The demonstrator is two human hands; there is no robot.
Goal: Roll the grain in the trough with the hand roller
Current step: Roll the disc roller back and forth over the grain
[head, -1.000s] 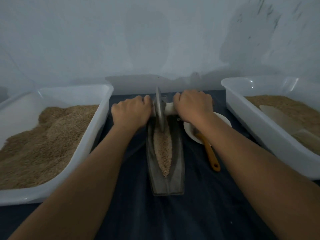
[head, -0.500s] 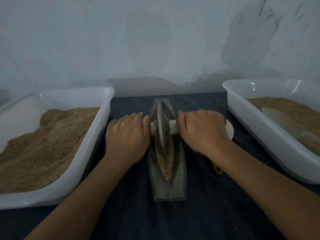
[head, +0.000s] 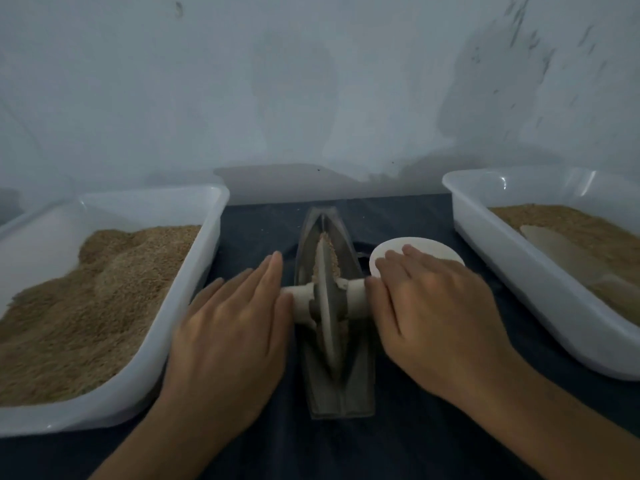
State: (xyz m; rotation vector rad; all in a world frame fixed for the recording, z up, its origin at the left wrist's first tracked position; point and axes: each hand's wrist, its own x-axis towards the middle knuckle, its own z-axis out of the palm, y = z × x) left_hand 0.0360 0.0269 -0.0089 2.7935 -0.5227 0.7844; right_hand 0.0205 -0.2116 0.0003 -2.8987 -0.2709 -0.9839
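Note:
A narrow boat-shaped grey trough (head: 313, 237) lies lengthwise on the dark cloth in front of me. Brown grain (head: 333, 258) shows in its far half. The hand roller (head: 325, 306), a thin grey disc on a pale axle, stands upright in the trough's near half. My left hand (head: 232, 323) lies flat with straight fingers over the left end of the axle. My right hand (head: 433, 306) lies flat with straight fingers over the right end. Both axle ends are mostly hidden under my palms.
A white tub (head: 207, 216) heaped with brown grain stands at the left. Another white tub (head: 485, 237) at the right holds grain and a pale scoop (head: 561, 251). A small white dish (head: 419, 245) sits beyond my right hand. The wall is close behind.
The roller has come from the trough's far end toward me into its near half. My hands have gone from curled round the axle to lying flat on it.

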